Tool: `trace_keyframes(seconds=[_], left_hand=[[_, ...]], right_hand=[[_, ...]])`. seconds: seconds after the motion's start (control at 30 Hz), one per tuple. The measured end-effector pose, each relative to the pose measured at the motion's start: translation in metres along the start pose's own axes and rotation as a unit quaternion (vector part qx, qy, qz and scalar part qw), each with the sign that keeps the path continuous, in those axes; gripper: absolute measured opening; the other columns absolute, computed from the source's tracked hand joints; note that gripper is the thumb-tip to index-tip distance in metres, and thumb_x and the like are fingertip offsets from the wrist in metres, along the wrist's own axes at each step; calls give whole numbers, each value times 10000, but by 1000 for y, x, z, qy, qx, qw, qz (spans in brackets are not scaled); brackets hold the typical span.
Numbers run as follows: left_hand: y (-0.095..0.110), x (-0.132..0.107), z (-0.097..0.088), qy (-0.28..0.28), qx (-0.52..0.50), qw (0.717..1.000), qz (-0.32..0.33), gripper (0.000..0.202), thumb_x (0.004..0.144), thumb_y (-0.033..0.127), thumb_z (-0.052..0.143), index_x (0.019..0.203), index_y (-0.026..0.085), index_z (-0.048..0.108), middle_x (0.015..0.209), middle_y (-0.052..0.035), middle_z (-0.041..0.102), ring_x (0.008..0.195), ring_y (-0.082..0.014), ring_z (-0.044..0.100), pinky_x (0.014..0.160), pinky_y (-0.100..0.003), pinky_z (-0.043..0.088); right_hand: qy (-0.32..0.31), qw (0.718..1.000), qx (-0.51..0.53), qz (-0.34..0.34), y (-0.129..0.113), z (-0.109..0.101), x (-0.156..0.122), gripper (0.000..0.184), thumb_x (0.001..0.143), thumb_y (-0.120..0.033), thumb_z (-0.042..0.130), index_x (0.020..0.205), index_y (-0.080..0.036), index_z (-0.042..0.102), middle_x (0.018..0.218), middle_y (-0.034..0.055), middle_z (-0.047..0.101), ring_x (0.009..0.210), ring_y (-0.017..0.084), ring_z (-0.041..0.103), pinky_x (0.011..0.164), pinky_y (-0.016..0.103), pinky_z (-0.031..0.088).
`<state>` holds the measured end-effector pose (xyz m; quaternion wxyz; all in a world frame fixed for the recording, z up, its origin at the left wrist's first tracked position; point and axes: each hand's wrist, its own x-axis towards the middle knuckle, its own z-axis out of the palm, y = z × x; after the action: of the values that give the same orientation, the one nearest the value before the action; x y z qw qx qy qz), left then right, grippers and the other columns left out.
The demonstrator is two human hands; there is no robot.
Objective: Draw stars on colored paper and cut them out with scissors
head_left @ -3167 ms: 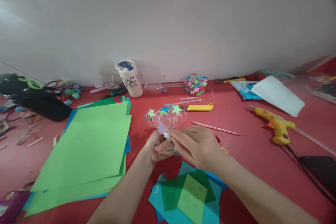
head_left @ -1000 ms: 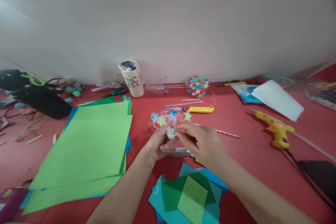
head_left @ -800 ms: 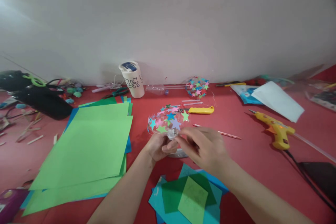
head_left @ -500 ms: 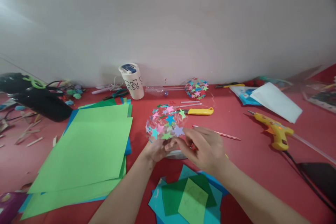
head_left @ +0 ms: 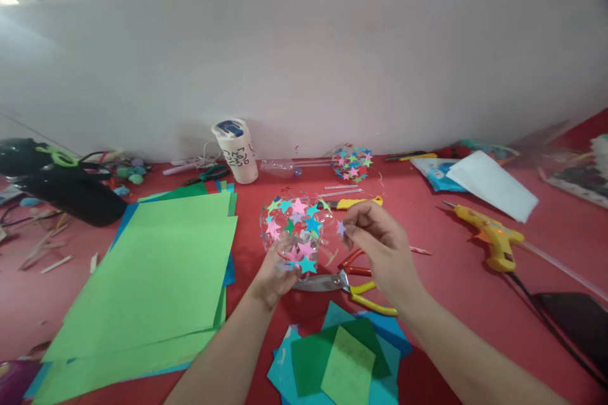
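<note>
My left hand (head_left: 274,277) grips a clear plastic ball (head_left: 297,233) from its lower left side. Pink, blue, green and purple paper stars cover the ball. Pinched between the fingertips of my right hand (head_left: 380,237) is a small purple paper star (head_left: 341,228), held just right of the ball and apart from it. Scissors (head_left: 327,281) with red and yellow handles lie under and beside my hands. A yellow utility knife (head_left: 358,202) rests behind my right hand, which partly hides the red pencil (head_left: 421,251).
Green paper sheets (head_left: 156,278) are stacked at left, behind them a black bottle (head_left: 71,186) and a white cup (head_left: 237,155). A second starred ball (head_left: 351,162) stands by the wall. Cut paper pieces (head_left: 349,364) lie in front. At right are a yellow glue gun (head_left: 489,237) and a white packet (head_left: 494,183).
My right hand has moved away from the ball to the right, now with a purple star in its fingers. The ball has turned in my left hand, and the scissors show more.
</note>
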<state>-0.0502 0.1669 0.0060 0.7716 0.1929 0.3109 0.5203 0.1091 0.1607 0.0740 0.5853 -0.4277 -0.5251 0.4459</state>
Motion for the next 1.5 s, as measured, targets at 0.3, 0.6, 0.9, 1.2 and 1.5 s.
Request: trace_keyframes(seconds=[0.3,0.6,0.9,1.2,1.5], left_hand=[[0,8,4,39,-18,999,-5,156,621,243,720,676,170,594,653,-15,645,597,-136,614,557,-232,502],[-1,7,3,71,-15,997,0,136,666,211,685,784,207,615,692,1,643,651,-147,622,610,-264,522],[-6,6,-2,89,-1,996,16,270,593,114,711,825,224,629,672,17,641,602,-125,599,491,-201,461],[-4,3,3,78,3,997,15,300,600,116,708,868,218,618,674,17,638,613,-125,600,499,-197,457],[-5,8,2,75,-24,997,23,204,632,216,709,789,225,580,654,19,627,591,-126,600,491,-209,478]], right_hand=[[-73,992,-8,104,24,3,13,115,606,-269,668,656,-184,610,637,-19,594,640,160,550,627,281,434],[-33,995,-45,80,30,3,12,160,646,-317,653,592,-183,584,617,-24,534,629,153,494,618,279,393],[-35,996,-21,75,27,6,9,104,656,-285,642,636,-188,609,627,-17,588,618,151,538,608,268,435],[-35,997,-22,70,32,6,10,119,672,-275,649,631,-182,587,620,-26,570,604,137,517,591,247,420],[-23,996,-25,83,24,7,8,66,640,-246,632,649,-184,613,630,-24,580,593,138,518,570,248,427]])
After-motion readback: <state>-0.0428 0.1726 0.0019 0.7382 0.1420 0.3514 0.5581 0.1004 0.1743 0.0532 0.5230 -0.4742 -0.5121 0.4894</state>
